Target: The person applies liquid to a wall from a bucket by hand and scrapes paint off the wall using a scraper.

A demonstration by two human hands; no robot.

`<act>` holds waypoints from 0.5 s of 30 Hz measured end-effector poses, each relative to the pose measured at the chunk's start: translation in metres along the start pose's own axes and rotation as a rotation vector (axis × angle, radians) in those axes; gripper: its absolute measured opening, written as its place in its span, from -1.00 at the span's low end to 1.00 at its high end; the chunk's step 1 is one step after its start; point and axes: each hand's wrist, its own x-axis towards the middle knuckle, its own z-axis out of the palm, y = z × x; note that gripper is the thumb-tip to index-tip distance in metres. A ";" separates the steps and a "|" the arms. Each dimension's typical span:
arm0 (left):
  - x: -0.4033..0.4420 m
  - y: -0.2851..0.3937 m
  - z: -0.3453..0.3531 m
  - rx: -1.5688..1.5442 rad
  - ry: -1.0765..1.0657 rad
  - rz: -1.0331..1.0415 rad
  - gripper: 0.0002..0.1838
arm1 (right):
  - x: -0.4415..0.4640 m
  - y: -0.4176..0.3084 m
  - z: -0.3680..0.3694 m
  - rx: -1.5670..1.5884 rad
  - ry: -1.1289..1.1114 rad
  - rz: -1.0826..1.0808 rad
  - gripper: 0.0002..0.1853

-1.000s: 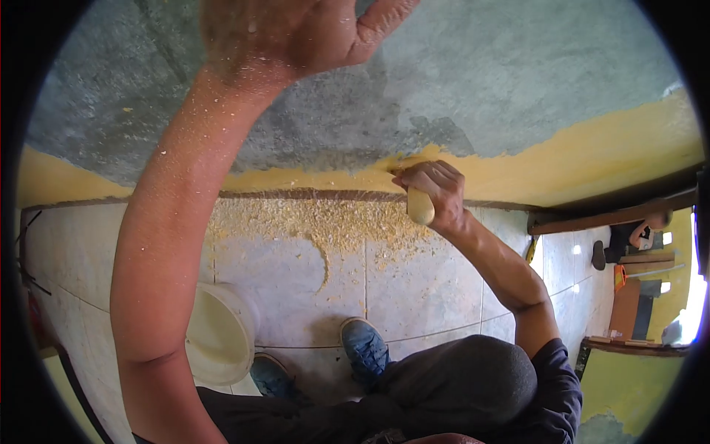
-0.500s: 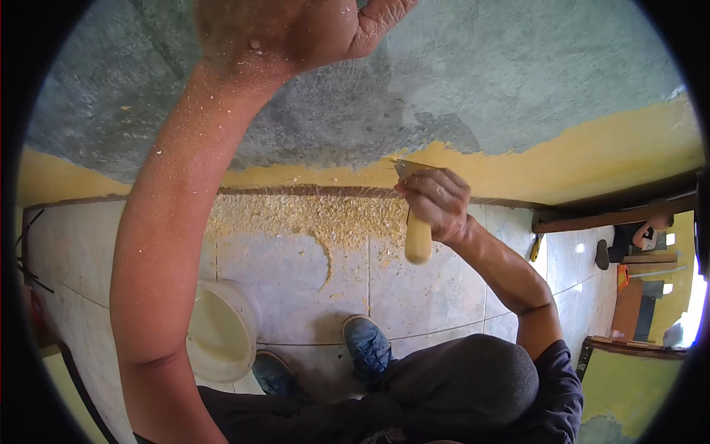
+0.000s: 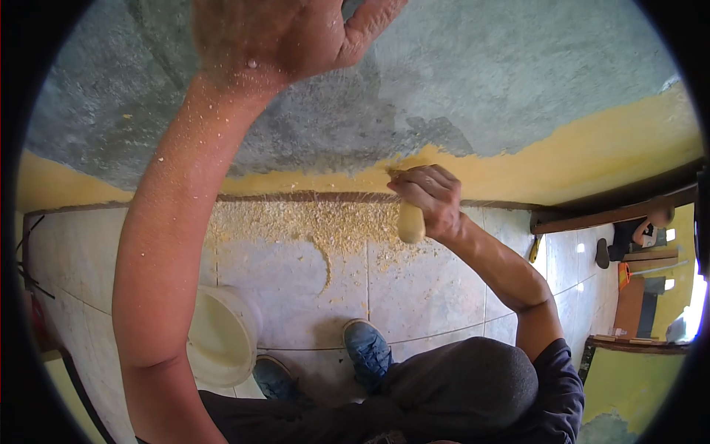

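My right hand is closed around a scraper with a pale wooden handle. Its blade, mostly hidden by my fingers, is at the yellow paint strip low on the wall. Above that strip the wall is bare grey, with a ragged paint edge between. High at the top left, my left hand is against the grey wall, thumb stretched out to the side. The frame cuts off its other fingers. Pale specks cover that hand and forearm.
Yellowish paint flakes lie on the tiled floor along the wall base. A white bucket stands beside my shoes. To the right, beyond a doorway, a person is low near the floor. A yellow-handled tool lies by the doorway.
My right hand has shifted slightly left and up with the scraper, and the handle end has risen. Less of the blade shows now. My left hand stays at the wall.
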 end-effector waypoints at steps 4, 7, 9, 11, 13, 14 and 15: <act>0.001 -0.015 0.013 0.039 -0.114 0.004 -0.35 | -0.002 -0.005 -0.009 -0.030 0.143 -0.018 -0.84; 0.015 -0.052 0.052 0.856 0.523 0.361 -0.35 | -0.005 -0.004 0.003 0.000 -0.039 -0.036 -0.87; 0.007 -0.052 0.056 0.819 0.484 0.336 -0.35 | 0.003 -0.007 -0.010 -0.024 0.053 -0.034 -0.87; -0.003 -0.016 0.011 0.409 0.210 0.182 -0.35 | 0.002 -0.009 -0.012 -0.067 0.180 -0.046 -0.85; 0.000 -0.002 -0.006 0.008 -0.039 0.042 -0.36 | -0.008 -0.004 -0.001 -0.073 0.170 -0.140 -0.84; 0.002 0.000 -0.005 0.014 -0.044 0.025 -0.35 | -0.009 0.000 0.003 -0.083 0.161 -0.239 -0.83; 0.001 0.002 -0.003 0.015 -0.052 0.002 -0.35 | -0.005 -0.004 0.002 -0.093 0.133 -0.229 -0.81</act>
